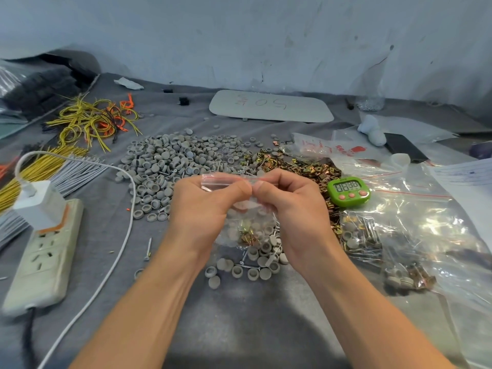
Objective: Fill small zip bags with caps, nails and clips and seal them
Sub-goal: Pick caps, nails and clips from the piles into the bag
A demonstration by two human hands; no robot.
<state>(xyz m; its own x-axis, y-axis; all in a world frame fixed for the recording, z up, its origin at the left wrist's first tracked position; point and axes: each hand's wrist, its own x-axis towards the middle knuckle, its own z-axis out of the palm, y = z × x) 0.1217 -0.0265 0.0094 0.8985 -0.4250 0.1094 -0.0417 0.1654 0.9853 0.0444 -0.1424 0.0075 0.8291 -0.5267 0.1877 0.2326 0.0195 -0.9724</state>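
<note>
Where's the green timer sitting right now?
In the head view, the green timer sits right of centre on the grey cloth, at the right edge of the brass clip pile, just right of the right hand.

A pale blue-white wall (239, 35) closes off the far side. Its paint is scuffed with dark smudges, thin scratches and a few grey stains, heaviest toward the right. The desk (239, 315) runs right up to the wall and is covered in a grey cloth (106, 235) that wrinkles and folds along the far edge. The light is soft, even and cool in tone. A broad dim shadow (253, 342) lies across the cloth at the near edge.
</note>
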